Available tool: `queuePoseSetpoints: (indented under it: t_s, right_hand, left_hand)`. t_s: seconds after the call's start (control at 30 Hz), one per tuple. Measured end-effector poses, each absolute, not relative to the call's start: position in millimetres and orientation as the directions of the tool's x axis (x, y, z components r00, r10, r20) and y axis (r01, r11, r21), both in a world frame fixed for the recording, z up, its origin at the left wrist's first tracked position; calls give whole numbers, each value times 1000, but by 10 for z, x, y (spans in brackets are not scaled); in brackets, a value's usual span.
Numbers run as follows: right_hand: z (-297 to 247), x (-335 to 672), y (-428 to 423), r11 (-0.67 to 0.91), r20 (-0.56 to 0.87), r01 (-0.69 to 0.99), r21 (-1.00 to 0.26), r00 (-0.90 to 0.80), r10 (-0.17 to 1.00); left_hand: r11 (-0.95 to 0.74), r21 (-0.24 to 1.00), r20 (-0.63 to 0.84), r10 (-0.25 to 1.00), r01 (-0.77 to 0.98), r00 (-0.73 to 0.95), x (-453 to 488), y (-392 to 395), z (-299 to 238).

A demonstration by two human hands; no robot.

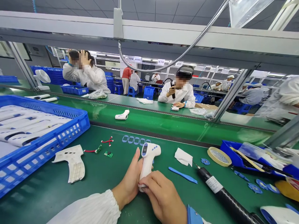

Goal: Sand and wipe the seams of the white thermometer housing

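Note:
A white infrared thermometer (151, 153) with a blue-rimmed display stands tilted over the green bench, its head up. My left hand (131, 178) wraps the handle from the left, with the thumb pointing up beside it. My right hand (163, 194) pinches the bottom end of the handle. To the left lies an open white shell half (72, 161), near a small green circuit board (108, 154) and red wires (107, 141). Behind the thermometer is a row of blue display frames (134, 140). A blue pry tool (182, 175) lies to its right.
A blue crate (80, 119) of white housings fills the left. A black electric screwdriver (224, 194), a tape ring (219, 156) and a blue bin (225, 146) occupy the right. Across the green conveyor, carrying another thermometer (122, 115), two people (181, 91) sit.

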State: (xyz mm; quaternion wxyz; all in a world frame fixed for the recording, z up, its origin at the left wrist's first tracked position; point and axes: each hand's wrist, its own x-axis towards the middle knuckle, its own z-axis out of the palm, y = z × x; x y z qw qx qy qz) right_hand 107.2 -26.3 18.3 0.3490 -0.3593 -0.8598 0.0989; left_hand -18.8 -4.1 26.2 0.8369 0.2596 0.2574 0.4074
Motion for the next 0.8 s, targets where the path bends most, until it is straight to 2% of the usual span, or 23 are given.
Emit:
queuePoseSetpoints:
  t_s: [0.2, 0.33, 0.4, 0.5, 0.63, 0.7, 0.8]
  right_hand:
    - [209, 1056, -218, 698, 627, 612, -372, -389, 675]
    - [183, 1045, -262, 699, 547, 569, -433, -450, 705]
    - [172, 1046, -239, 677, 550, 573, -461, -415, 725]
    - [195, 1061, -166, 623, 560, 544, -562, -304, 771]
    - [250, 1176, -147, 500, 486, 463, -732, -158, 859]
    - [257, 1282, -166, 431, 446, 534, -727, -110, 888]
    - [231, 1423, -189, 325, 361, 715, -619, -109, 926]
  left_hand:
    - [479, 668, -181, 847, -570, 500, -187, -55, 277]
    - [521, 638, -186, 819, -566, 543, -197, -30, 264]
    - [504, 639, -165, 828, -581, 536, -198, -13, 248]
    - [501, 636, -159, 829, -586, 537, -203, 8, 223]
    - [524, 636, -235, 831, -567, 504, -236, 28, 214]
    - [528, 637, -278, 837, -562, 471, -256, 36, 217]
    - [531, 633, -304, 840, -564, 449, -280, 49, 216]
